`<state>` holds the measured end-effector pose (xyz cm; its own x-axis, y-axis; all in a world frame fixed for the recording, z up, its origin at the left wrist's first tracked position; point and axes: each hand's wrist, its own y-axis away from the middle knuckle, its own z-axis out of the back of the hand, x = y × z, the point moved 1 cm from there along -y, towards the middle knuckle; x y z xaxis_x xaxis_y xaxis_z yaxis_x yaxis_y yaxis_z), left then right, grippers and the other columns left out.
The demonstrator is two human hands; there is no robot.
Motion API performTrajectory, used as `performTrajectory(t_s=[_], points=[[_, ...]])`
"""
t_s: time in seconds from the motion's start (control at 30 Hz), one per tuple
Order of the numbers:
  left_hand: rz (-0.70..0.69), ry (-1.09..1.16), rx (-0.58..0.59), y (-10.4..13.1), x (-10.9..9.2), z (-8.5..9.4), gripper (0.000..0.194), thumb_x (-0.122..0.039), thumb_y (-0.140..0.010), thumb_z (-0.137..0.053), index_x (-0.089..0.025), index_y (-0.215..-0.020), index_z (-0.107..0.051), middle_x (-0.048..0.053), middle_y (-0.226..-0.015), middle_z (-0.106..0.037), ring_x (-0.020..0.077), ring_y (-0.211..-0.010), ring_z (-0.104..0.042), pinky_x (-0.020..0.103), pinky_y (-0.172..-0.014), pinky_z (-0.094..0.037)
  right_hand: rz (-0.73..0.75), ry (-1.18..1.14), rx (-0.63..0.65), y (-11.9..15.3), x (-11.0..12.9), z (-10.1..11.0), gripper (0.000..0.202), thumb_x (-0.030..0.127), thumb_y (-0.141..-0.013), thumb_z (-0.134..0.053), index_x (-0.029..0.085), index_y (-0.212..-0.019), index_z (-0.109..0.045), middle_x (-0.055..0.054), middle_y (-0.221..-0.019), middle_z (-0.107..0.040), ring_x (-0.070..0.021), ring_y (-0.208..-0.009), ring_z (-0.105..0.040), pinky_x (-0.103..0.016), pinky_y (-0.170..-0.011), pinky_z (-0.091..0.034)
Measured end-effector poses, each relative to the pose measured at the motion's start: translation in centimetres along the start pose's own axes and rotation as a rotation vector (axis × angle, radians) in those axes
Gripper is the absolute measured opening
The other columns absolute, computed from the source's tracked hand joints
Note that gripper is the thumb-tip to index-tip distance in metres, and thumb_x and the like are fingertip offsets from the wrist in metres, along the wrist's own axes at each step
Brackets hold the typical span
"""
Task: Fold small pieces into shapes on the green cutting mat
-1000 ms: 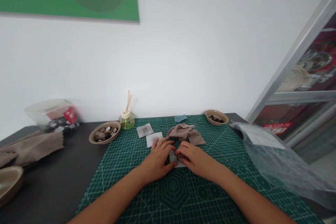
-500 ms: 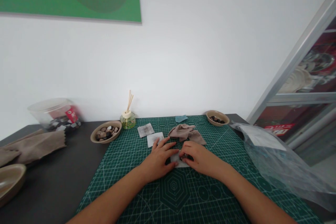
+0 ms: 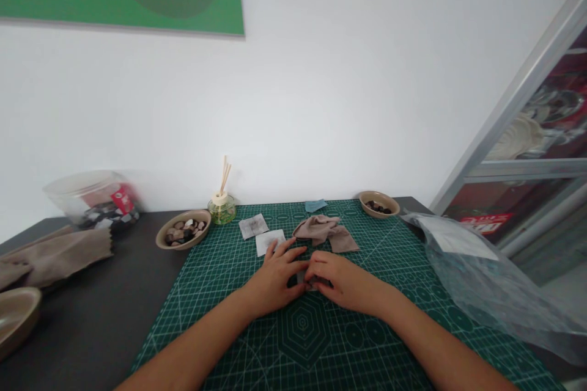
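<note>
Head view: your left hand (image 3: 276, 281) is resting, fingers spread; your right hand (image 3: 342, 281) is pinching perhaps a dark stone (image 3: 323, 281), hiding most of the pale sheet (image 3: 301, 279) on the green mat (image 3: 367, 348).

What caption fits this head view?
Left hand spread, right hand curled over a small pale sheet on a green cutting mat.

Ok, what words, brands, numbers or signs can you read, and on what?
None reads clearly.
Red label on the clear jar: white marks, too blurred.
Red sign at the glass-fronted cabinet: white characters, too blurred.
Green poster: cut off by the frame, no readable word.
Cutting mat: any numbers too small.
</note>
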<state>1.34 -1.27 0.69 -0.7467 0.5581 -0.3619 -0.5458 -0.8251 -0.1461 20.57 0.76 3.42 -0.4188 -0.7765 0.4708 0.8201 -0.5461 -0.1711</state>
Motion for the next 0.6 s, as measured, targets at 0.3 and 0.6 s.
performTrajectory(t_s=[0.3,0.6], points=[[-0.021,-0.014,0.032,-0.01,-0.25,0.45,0.036,-0.036,-0.082,-0.063,-0.032,-0.117,-0.059,0.002,-0.141,-0.043,0.0327,-0.137,-0.021,0.063,-0.108,-0.009,0.022,-0.011,0.009,-0.09,-0.08,-0.23,0.014,0.009,-0.083,-0.055,0.017,-0.09,-0.064,-0.006,-0.096,-0.058,-0.0179,-0.091,-0.055,-0.029,-0.08,-0.043],[-0.003,-0.022,0.029,0.03,-0.47,0.59,0.05,-0.035,-0.079,-0.066,-0.031,-0.127,-0.052,0.006,-0.143,-0.041,0.0327,-0.138,-0.02,0.061,-0.109,-0.012,-0.015,0.028,0.022,0.05,-0.34,0.4,0.016,0.007,-0.082,-0.053,0.017,-0.088,-0.065,-0.005,-0.091,-0.058,-0.0166,-0.084,-0.055,-0.028,-0.076,-0.043]])
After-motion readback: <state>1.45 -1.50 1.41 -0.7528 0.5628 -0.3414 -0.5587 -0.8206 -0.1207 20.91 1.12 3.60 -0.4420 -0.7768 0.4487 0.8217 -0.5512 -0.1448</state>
